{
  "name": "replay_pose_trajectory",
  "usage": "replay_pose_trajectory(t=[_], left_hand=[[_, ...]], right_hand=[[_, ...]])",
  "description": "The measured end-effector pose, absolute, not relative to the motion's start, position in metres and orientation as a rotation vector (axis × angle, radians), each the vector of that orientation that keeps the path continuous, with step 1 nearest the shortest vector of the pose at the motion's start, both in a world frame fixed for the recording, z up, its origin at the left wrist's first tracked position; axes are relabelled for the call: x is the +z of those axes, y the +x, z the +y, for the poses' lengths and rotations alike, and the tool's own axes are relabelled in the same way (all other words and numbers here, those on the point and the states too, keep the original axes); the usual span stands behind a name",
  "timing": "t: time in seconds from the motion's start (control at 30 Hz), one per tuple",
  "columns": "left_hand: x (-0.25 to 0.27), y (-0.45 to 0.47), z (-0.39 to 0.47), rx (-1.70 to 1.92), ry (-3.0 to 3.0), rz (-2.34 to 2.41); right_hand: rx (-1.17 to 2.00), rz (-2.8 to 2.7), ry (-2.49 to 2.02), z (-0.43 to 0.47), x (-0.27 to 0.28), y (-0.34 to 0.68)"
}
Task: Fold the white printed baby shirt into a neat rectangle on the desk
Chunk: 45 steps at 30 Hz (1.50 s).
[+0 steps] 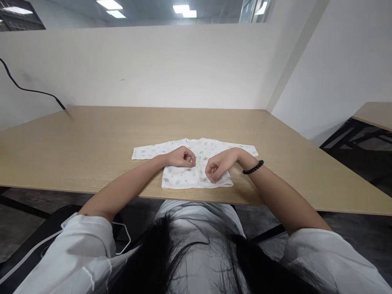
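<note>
Centrally, near the front edge of the wood-grain table (171, 124), one white infant's long-sleeved jacket (200, 153) lies spread flat. Its neckline is at the far side, its hem is nearest the person, and its two sleeves extend outward, one to the left and one to the right. Small, scattered motifs in muted green and grey tones cover the fabric; they are too small to identify or read. A front seam or opening runs down the middle.

Two bare hands are positioned over the jacket, apart from each other. The left hand (181, 157) is loosely curled over the left front panel; the right hand (219, 164) is bent at the wrist, fingers curled, over the right front panel. Whether either hand grips fabric cannot be determined. One black beaded bracelet (253, 167) encircles the right wrist. One black cable (33, 90) hangs at far left.
</note>
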<state>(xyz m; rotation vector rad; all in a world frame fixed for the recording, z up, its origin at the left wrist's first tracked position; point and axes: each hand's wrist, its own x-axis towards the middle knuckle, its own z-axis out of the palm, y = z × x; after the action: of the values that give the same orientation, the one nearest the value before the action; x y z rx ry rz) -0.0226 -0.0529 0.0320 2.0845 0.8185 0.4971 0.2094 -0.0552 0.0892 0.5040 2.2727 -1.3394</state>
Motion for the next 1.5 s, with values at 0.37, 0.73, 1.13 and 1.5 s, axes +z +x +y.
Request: replay_pose_trajectory(t=[0.37,0.73,1.13,1.5], left_hand=[[0.032,-0.023,-0.052,0.462,2.055,0.779],[0.031,-0.018,-0.054,0.448,2.011,0.782],[0.031,-0.022,-0.051,0.426,2.035,0.723],[0.028,-0.022,-0.049,0.411,2.035,0.754]], right_hand=[[-0.992,2.688,1.018,-0.065,0.066,0.186],[-1.306,2.465,1.05,-0.052,0.075,0.198],[-1.445,2.465,0.969,-0.047,0.069,0.2],[-1.411,2.504,1.18,-0.052,0.064,0.193]])
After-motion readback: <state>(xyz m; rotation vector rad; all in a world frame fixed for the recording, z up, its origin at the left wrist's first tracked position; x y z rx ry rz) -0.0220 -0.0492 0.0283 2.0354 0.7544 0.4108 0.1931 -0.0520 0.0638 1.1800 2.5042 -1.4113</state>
